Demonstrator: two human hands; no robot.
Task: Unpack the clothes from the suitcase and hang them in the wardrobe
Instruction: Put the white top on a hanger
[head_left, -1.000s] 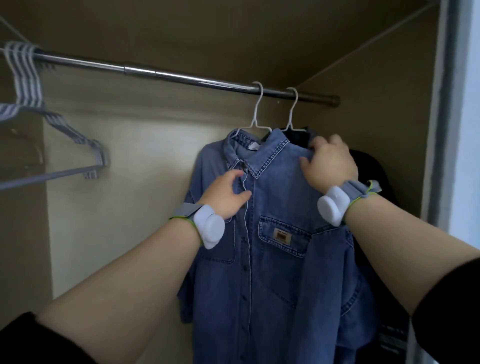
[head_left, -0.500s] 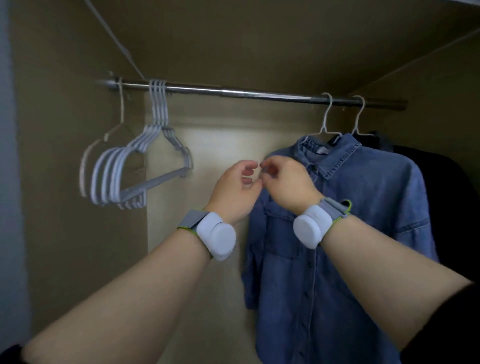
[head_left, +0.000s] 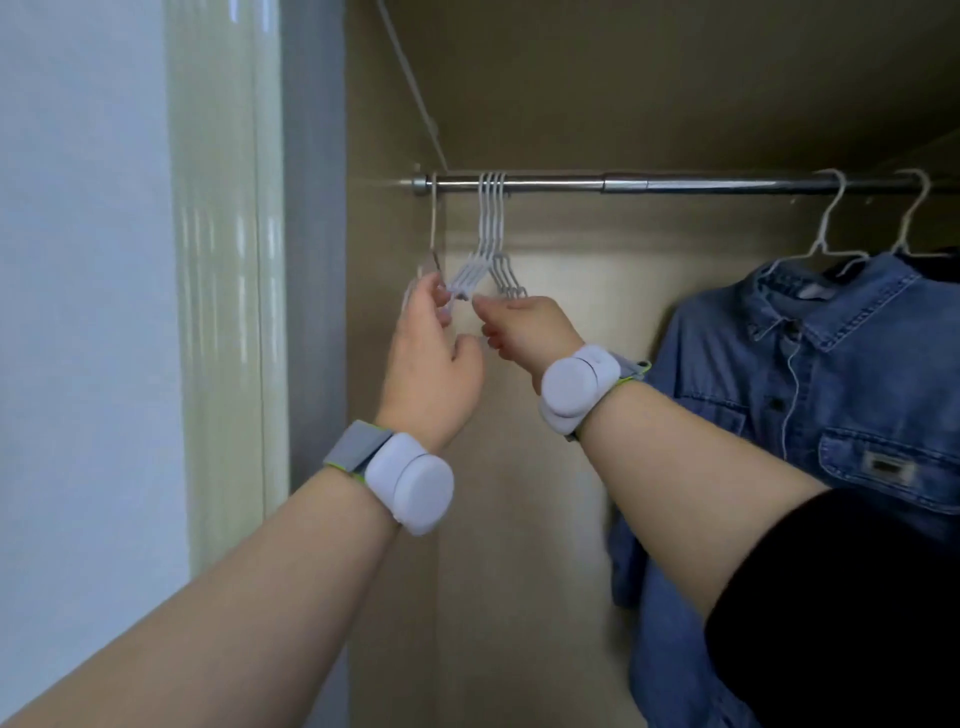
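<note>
A metal rail (head_left: 675, 183) runs across the top of the wardrobe. Several white empty hangers (head_left: 491, 228) hang bunched at its left end. My left hand (head_left: 434, 358) and my right hand (head_left: 522, 327) are both raised to the lower part of that bunch, fingers pinched on the hanger wires. A blue denim shirt (head_left: 810, 395) hangs on a white hanger at the right of the rail, apart from both hands. A dark garment (head_left: 935, 267) hangs behind it, mostly hidden.
The wardrobe's left side wall (head_left: 384, 291) is close beside my left hand. A pale door frame (head_left: 228, 291) and a light wall (head_left: 83, 312) fill the left. One more single hanger (head_left: 434, 223) hangs at the rail's far left end.
Both hands let go of the denim shirt and moved left along the rail to the bunch of empty hangers. My view has swung left with them.
</note>
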